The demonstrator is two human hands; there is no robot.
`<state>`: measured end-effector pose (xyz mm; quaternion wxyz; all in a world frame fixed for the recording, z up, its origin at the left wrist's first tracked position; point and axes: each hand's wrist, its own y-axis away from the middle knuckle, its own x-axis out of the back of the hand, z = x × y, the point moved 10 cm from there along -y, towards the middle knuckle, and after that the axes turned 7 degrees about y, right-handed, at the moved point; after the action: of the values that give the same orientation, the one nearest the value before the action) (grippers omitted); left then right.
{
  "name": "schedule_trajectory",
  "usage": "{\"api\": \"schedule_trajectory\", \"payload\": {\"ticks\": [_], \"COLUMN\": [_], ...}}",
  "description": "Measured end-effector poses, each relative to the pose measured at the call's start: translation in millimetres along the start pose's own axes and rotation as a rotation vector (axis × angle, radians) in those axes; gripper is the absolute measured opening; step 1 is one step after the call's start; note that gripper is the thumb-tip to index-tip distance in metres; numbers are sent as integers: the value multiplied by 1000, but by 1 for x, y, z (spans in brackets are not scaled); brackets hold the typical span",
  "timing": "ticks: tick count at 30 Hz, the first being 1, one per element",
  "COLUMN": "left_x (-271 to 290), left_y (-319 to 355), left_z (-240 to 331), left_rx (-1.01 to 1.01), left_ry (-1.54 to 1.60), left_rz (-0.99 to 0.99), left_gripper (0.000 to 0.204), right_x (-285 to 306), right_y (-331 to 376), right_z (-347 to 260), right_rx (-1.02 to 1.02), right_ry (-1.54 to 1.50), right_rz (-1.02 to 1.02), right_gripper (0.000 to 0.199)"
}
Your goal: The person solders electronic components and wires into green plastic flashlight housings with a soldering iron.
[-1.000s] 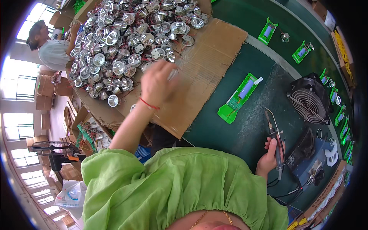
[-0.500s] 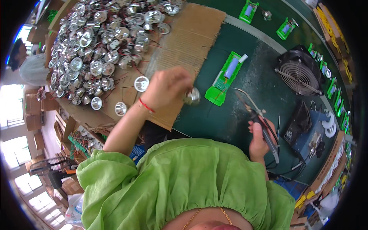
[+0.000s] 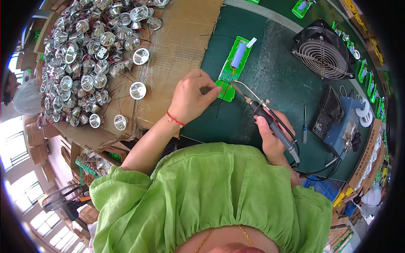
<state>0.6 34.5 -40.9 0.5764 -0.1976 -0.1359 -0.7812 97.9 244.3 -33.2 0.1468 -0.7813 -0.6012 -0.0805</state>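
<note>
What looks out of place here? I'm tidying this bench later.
A few silver reflector cups lie strayed from the big pile on the cardboard sheet, and one sits near its lower edge. Nothing looks spilled or broken.

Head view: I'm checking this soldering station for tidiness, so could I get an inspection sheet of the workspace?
Surface: dark green bench top, with a cardboard sheet over its left part.
Job's things: green circuit board carrying a blue cylindrical cell; soldering iron, tip close to the board's near end.
Clutter: heap of silver reflector cups with thin wires on the cardboard; a few loose ones beside it.
Hands: left hand pinches something small at the board's near edge; right hand grips the iron's handle.
Cables: black cord runs from the iron toward the blue stand.
Surroundings: small black fan; cardboard boxes; another person far left.
</note>
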Motion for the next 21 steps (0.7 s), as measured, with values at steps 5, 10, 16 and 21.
{"api": "schedule_trajectory", "payload": {"ticks": [5,10,16,21], "left_x": [-7,-11,-10,-10], "left_y": [-7,-9,-10,-11], "left_z": [2,-5,-5,-6], "left_rx": [-18,32,56,66], "left_ry": [-51,-86,-85,-93], "left_rz": [-44,-58,-54,-58], "left_gripper": [14,15,15,16], "right_x": [0,-7,-1,11], "right_y": [-2,-3,3,0], "right_z": [13,12,21,16], "right_rx": [-54,-38,-81,-79], "right_ry": [-59,-53,-97,-198], "right_rz": [47,20,69,126], "right_gripper": [21,20,21,26]}}
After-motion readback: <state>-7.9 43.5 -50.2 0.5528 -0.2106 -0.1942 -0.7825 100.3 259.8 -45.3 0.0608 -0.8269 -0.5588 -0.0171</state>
